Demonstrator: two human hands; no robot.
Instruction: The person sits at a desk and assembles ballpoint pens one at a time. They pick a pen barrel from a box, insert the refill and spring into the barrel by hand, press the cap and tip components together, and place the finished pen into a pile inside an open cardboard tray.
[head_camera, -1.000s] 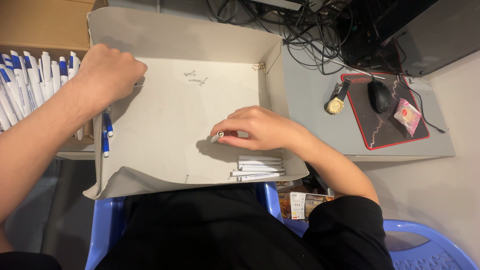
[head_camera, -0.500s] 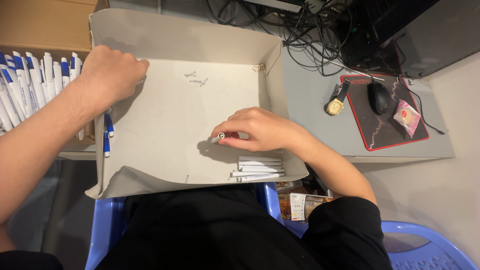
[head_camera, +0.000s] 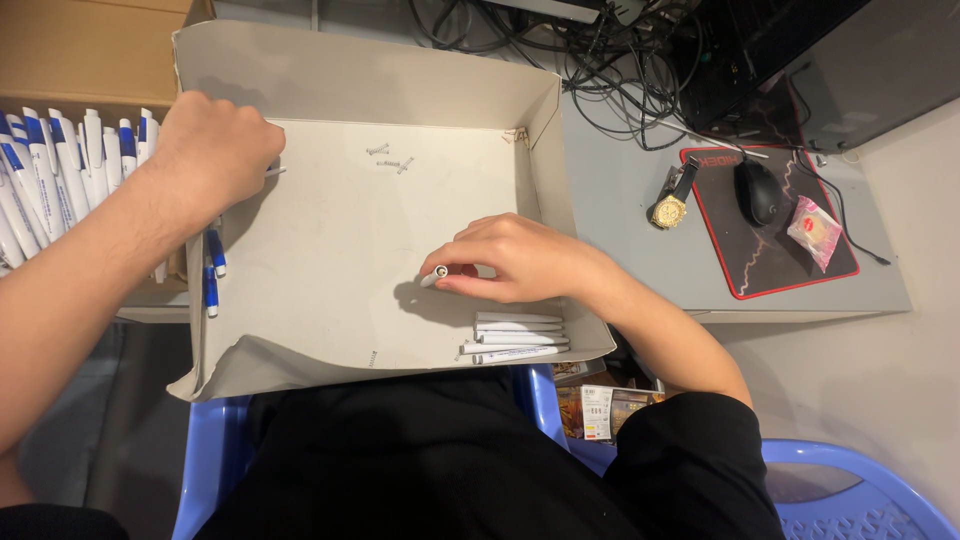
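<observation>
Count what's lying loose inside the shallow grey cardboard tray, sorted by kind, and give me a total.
Small metal springs near the far wall: 3
Small metal spring near the front edge: 1
White pen barrels stacked in the near right corner: 4, as far as I can tell
Total: 8

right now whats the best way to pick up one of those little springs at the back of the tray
Pinch one spring across its middle with fingertips, coming straight down from above. The springs lie flat and loose on the tray floor, slightly apart from each other, so nothing blocks a top approach. The left hand is nearest; the right hand already holds a pen barrel.
</observation>
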